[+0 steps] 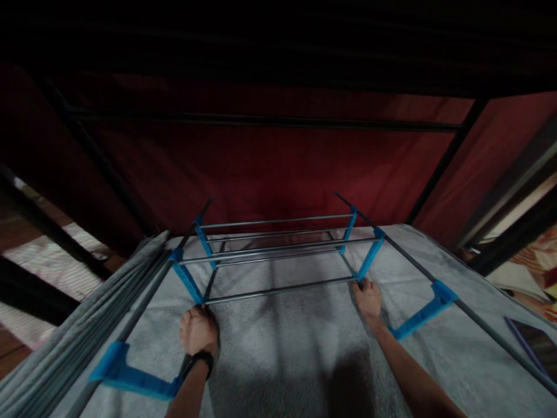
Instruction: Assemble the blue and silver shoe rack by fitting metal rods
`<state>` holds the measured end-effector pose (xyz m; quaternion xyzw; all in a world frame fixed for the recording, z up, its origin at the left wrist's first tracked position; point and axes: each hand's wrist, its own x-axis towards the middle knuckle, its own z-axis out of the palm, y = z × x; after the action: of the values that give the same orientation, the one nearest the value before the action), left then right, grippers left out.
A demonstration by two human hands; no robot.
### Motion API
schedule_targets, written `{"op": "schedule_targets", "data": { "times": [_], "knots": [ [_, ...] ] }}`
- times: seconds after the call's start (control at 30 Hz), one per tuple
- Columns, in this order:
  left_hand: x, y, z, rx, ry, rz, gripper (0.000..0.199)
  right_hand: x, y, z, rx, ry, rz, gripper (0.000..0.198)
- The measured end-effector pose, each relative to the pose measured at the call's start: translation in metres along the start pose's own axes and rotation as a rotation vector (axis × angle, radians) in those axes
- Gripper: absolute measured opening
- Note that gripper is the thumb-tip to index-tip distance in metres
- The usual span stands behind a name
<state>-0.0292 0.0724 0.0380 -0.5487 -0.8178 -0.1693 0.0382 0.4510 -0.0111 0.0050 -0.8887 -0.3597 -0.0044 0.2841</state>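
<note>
A rack frame of thin metal rods (pixel 281 288) and blue plastic brackets (pixel 188 283) lies on a grey blanket, its long side poles running away from me. My left hand (pixel 198 332), with a dark band on the wrist, is closed at the lower left corner, just below a bracket; its fingertips are hidden. My right hand (pixel 369 296) has its fingers curled round the frame's lower right corner, under another blue bracket (pixel 371 260). Nearer to me, a blue bracket (pixel 134 371) sits outside my left wrist and one more blue bracket (pixel 424 316) outside my right forearm.
Grey blanket (pixel 287 348) covers the bed beneath the frame, bunched in folds at left. Dark metal bars (pixel 265 119) and red cloth (pixel 278 168) stand behind and overhead. A phone-like dark slab (pixel 535 345) lies at the right edge.
</note>
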Motion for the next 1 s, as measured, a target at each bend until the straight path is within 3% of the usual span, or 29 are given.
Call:
{"op": "schedule_targets", "data": {
  "times": [0.1,0.17,0.23,0.37,0.5,0.6,0.77,1.0],
  "knots": [
    [-0.004,0.002,-0.002,-0.008,-0.003,-0.023,0.04,-0.02,-0.011,0.007,0.17,0.226,-0.014,0.057],
    [-0.005,0.003,-0.001,-0.012,0.005,-0.048,0.039,-0.041,-0.035,0.007,0.314,0.327,-0.165,0.052],
    [-0.004,0.001,0.003,-0.013,0.008,-0.057,0.039,-0.067,-0.076,-0.001,0.468,0.338,-0.366,0.044],
    [-0.003,-0.003,0.01,-0.023,0.015,-0.056,0.038,-0.115,-0.192,-0.039,0.598,0.148,-0.75,0.03],
    [-0.005,-0.003,0.01,-0.019,0.01,-0.057,0.036,-0.137,-0.302,-0.069,0.466,0.038,-1.073,0.03],
    [-0.005,0.0,0.007,0.008,-0.001,-0.059,0.036,-0.144,-0.359,-0.073,0.332,-0.063,-1.218,0.029],
    [-0.005,0.0,0.006,0.01,-0.019,-0.057,0.038,-0.154,-0.413,-0.061,0.145,-0.262,-1.288,0.03],
    [-0.006,-0.001,0.006,-0.038,-0.029,-0.07,0.037,-0.16,-0.435,-0.052,0.052,-0.383,-1.259,0.036]
  ]
}}
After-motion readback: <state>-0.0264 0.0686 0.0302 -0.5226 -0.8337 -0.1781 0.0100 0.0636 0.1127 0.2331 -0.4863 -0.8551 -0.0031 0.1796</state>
